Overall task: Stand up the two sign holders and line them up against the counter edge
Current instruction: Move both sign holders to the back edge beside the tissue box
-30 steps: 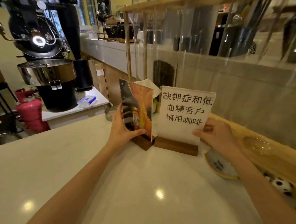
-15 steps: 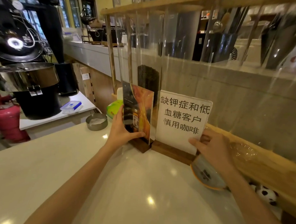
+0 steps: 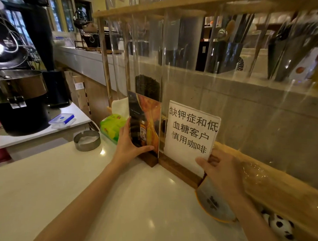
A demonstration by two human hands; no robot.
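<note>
Two sign holders stand upright side by side on the white counter, each in a dark wooden base. The left sign holder shows an orange and dark picture with a bottle. The right sign holder carries a white sheet with black Chinese characters. Their bases meet at a corner near the wooden ledge along the counter's far edge. My left hand grips the picture sign's left edge and lower front. My right hand holds the white sign's lower right corner.
A metal ashtray and a green tissue pack sit left of the signs. A yellow-rimmed dish and a black-and-white toy lie by my right wrist. Clear acrylic tubes rise behind the signs. A coffee roaster stands far left.
Both signs now stand closer to the wooden ledge, with my hands still on them. The view has swung left and nearer, bringing the ashtray and tissue pack into sight.
</note>
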